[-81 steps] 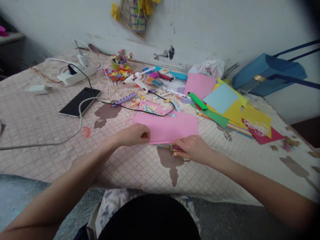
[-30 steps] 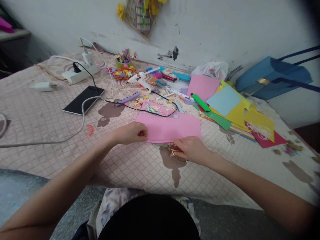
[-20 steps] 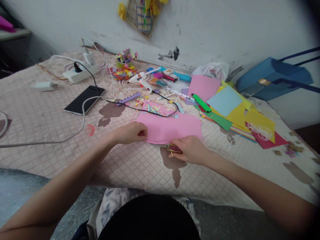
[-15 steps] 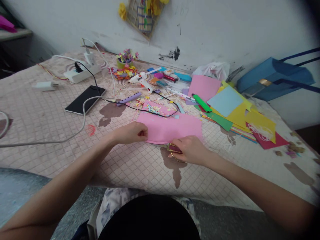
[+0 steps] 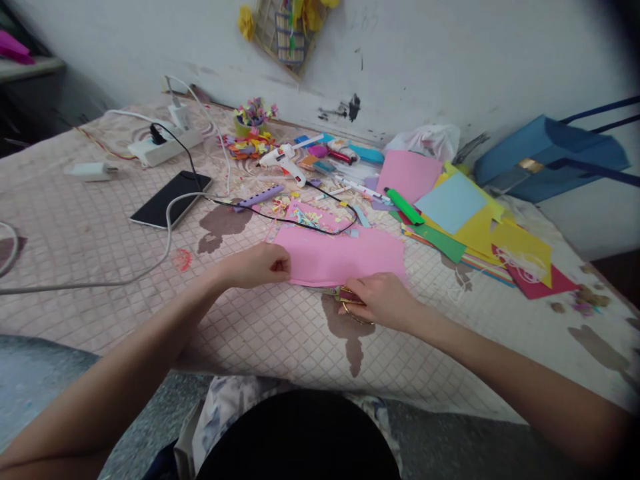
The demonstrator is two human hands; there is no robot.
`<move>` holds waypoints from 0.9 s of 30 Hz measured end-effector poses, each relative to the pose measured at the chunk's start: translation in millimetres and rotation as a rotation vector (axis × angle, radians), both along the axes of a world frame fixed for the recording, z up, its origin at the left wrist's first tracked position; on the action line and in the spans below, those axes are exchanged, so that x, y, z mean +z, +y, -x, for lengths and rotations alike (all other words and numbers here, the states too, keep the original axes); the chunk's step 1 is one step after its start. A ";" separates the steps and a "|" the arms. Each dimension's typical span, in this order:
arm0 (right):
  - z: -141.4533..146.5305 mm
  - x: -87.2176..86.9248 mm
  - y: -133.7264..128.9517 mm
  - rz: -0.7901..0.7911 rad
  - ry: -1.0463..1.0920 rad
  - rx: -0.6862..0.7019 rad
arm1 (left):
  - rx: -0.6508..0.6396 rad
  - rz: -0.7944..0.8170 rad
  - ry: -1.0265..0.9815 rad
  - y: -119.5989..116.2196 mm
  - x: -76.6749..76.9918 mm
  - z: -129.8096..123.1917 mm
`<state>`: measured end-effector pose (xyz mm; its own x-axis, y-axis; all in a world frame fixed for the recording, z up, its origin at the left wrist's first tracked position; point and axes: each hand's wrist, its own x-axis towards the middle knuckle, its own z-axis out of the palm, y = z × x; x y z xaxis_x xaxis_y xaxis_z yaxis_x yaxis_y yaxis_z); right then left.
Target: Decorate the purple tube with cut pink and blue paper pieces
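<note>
A pink sheet (image 5: 340, 257) of paper or foam lies flat in front of me. Its left near corner is pinched by my left hand (image 5: 265, 265), fingers closed. My right hand (image 5: 383, 300) is wrapped round a pair of scissors (image 5: 353, 297) with dark red and gold handles, at the sheet's near edge. Most of the blades is hidden under the sheet's edge, which lies over them. Small paper scraps (image 5: 310, 219) are heaped just beyond the sheet.
A black cable loops past the sheet from a white glue gun (image 5: 284, 160). Left are a phone (image 5: 171, 199), a charger (image 5: 93, 171) and a power strip (image 5: 165, 148). Coloured sheets (image 5: 470, 230) and a green marker (image 5: 404, 207) lie right. A flower pot (image 5: 247, 125) stands behind.
My left hand has shifted slightly to the left along the near edge. The right hand and the scissors stay almost where they were.
</note>
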<state>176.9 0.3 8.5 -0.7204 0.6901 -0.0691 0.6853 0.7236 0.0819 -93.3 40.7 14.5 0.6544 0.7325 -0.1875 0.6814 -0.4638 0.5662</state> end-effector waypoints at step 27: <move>11.0 1.3 0.7 0.011 0.040 0.003 | 0.016 -0.009 0.019 -1.4 1.3 8.7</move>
<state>165.9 0.9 9.8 -0.7246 0.6875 -0.0476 0.6859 0.7262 0.0469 -102.0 39.2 15.8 0.6389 0.7447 -0.1930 0.6994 -0.4577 0.5490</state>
